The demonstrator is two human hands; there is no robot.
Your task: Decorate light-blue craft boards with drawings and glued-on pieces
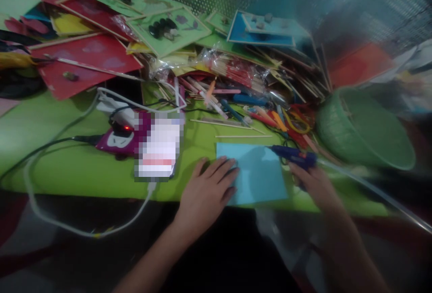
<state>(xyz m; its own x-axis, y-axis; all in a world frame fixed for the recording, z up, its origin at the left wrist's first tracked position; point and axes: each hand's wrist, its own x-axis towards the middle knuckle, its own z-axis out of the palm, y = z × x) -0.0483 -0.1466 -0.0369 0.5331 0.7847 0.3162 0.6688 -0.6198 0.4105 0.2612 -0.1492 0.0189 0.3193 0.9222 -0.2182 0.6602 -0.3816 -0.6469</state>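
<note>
A light blue sheet of paper point(258, 173) lies at the front edge of the green table. My left hand point(209, 189) rests flat on its left side, fingers stretched out. In my right hand point(312, 178) is a dark blue hot glue gun point(295, 155), my fingers wrapped round its handle. The nozzle points left, over the sheet's upper right corner. A long clear glue stick point(374, 191) runs out of the gun's back toward the lower right. Whether the nozzle touches the paper I cannot tell.
A phone point(160, 149) on a white cable and a purple power strip point(123, 140) lie left. Behind are thin wooden sticks point(243, 136), markers and tools, then red point(91, 61), green and blue framed cards with stones. A green basket point(364, 128) leans at right.
</note>
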